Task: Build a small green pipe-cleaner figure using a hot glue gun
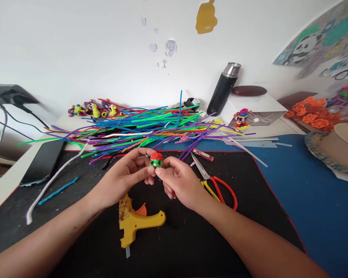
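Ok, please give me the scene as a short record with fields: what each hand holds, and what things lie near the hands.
left hand: left hand pinches the small red and green figure from its left side
right hand: right hand pinches the same figure from its right side
below hands: yellow glue gun lying on the black mat
right of hands: red-handled scissors
behind hands: pile of coloured pipe cleaners
far left: dark phone
back right: black flask, tilted

Hat (340, 148) cut off at right edge
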